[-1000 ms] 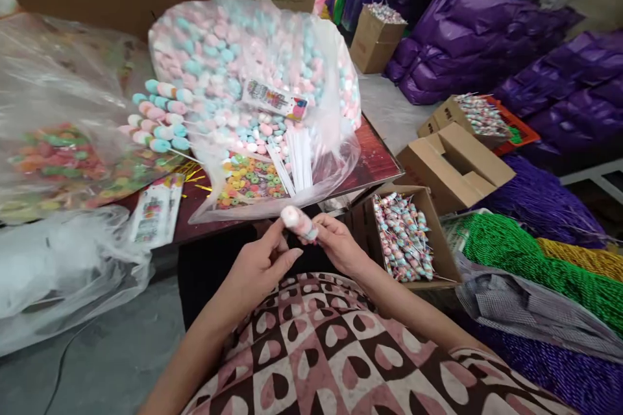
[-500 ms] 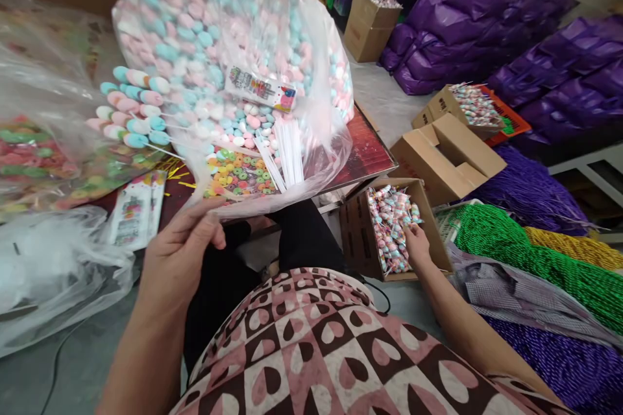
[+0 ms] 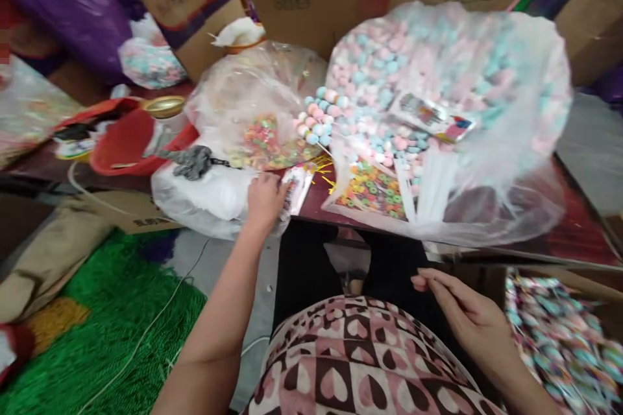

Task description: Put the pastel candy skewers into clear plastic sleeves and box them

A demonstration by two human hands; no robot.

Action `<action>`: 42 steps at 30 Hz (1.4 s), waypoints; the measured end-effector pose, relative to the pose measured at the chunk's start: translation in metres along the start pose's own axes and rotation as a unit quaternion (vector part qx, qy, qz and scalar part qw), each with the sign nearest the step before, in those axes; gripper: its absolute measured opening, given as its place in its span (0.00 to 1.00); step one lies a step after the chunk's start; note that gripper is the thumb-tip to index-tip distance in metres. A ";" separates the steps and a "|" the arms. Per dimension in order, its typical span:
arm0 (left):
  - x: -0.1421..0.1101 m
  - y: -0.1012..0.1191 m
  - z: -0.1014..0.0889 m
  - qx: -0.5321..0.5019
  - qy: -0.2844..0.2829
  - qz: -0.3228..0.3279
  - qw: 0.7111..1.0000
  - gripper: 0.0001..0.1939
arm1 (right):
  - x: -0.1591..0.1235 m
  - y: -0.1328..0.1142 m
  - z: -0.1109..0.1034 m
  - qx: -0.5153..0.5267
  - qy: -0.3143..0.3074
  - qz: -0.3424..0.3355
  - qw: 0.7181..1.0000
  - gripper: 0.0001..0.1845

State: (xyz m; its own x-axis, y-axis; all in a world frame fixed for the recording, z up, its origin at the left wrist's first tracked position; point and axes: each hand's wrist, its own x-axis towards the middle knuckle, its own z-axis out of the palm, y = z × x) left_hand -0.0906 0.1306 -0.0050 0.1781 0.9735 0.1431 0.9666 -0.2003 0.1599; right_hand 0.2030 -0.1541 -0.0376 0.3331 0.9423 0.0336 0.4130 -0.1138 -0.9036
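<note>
Head view, left hand (image 3: 265,200) touching glossy flat packets (image 3: 298,187), grip unclear, right hand (image 3: 471,312) empty

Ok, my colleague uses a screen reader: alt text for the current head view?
A left hand is at printed wrappers on a dark red table; the right hand is near a cardboard box of candy sticks. A large clear bag of pastel candy sits on the table.

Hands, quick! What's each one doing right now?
Left hand: at the printed wrappers; can't tell whether it grips one.
Right hand: loosely curled, not clenched, nothing visible in it.
</note>
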 end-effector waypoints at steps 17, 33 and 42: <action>0.004 0.007 0.004 -0.042 0.061 -0.013 0.997 0.15 | 0.031 -0.046 0.043 0.035 -0.097 -0.059 0.993 0.13; -0.078 0.080 -0.030 -0.468 -0.057 0.176 0.864 0.18 | 0.113 -0.106 0.057 0.288 -0.053 0.062 0.954 0.16; -0.093 0.079 -0.039 -0.618 -0.266 -0.002 0.740 0.17 | 0.094 -0.087 0.040 0.221 -0.049 0.006 0.974 0.14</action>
State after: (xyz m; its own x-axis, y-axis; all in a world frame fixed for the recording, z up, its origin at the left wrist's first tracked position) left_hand -0.0378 0.0202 0.0323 0.5406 0.8144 -0.2110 0.1189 0.1742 0.9775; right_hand 0.1642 -0.0433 0.0270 0.2443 0.9697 0.0002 -0.0038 0.0012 -1.0000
